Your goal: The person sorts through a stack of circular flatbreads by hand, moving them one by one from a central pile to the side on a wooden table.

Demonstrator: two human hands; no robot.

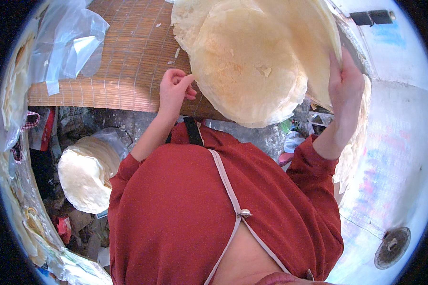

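Observation:
Large, thin round flatbread sheets (242,71) lie overlapping on a slatted mat of thin brown strips (135,46), their near edge hanging past the mat's front. My left hand (177,85) pinches at the left rim of these sheets with thumb and curled fingers; whether it grips the rim is not plain. On the right, my right hand (346,78) holds the edge of another large sheet (315,46), raised and slanting over the right side of the others. That sheet and the hand are slightly blurred. A small loose flake rests on the top sheet.
Crumpled clear plastic bags (67,46) lie on the mat's left part. Below left stands a stack of round sheets (87,174) partly in plastic. More stacked sheets (353,149) stand by the right wall. A round dark vent-like object (392,247) is at the lower right.

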